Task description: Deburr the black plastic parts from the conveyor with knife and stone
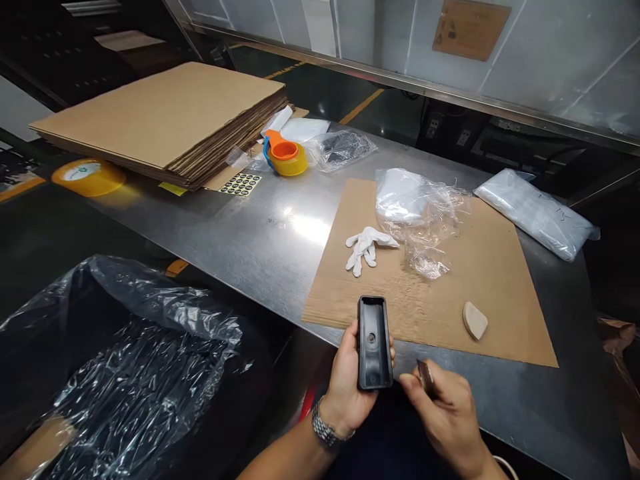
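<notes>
My left hand (349, 380) is closed around a black plastic tray-shaped part (375, 333), a long narrow box with its hollow side up and a small round hole in its floor. Just right of it, apart from the part, my right hand (445, 413) pinches a small flat brown piece (426, 379) with a dark edge, blade-like in shape; its exact kind does not show. Both hands are at the table's near edge. Beyond them lies a cardboard sheet (480, 267), bearing a crumpled white glove (367, 248) and a small beige rounded block (474, 321).
Clear plastic bags (415, 203) lie on the cardboard, and a wrapped bundle (537, 213) sits at the right. Farther left are a tape dispenser (286, 157), a sticker sheet (241, 185), stacked cardboard (165, 113) and a tape roll (89, 177). A plastic-lined bin (145, 373) stands lower left.
</notes>
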### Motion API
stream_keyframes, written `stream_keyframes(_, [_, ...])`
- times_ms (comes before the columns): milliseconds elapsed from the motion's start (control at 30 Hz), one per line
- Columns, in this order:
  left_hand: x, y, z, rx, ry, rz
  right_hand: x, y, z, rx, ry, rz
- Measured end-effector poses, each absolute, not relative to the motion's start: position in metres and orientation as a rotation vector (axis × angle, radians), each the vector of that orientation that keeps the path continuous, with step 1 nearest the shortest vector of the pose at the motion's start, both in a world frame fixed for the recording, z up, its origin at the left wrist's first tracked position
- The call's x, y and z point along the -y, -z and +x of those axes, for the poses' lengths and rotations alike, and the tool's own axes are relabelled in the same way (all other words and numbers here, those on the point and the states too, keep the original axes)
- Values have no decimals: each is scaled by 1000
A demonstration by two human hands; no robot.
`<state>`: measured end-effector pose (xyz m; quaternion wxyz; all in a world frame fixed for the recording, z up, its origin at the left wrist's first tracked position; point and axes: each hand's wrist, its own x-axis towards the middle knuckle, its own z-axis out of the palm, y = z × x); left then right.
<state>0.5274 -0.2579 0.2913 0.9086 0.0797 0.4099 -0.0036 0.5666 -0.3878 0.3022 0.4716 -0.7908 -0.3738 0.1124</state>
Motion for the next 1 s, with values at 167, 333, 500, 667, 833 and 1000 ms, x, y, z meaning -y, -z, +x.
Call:
stream_keyframes(167, [264, -291, 526, -845, 115, 157, 386, -310, 582, 1258, -431, -1968])
stream_keyframes(333, [271, -288, 522, -854, 117, 105, 379, -305, 583, 1392, -460, -1999])
stream_keyframes(500, [272, -290, 522, -863, 109, 108, 380, -301, 584, 1368, -550, -1994])
stream_keyframes(667, [278, -293, 521, -890, 127, 169, 381, -300, 594, 1180, -584, -2042])
stream_keyframes(833, [285, -294, 515, -861, 176, 251, 378, -298, 614, 1066, -448, -2115])
stream_keyframes(1000, [285, -295, 512, -802, 268, 287, 370, -296, 629, 846, -192, -2230])
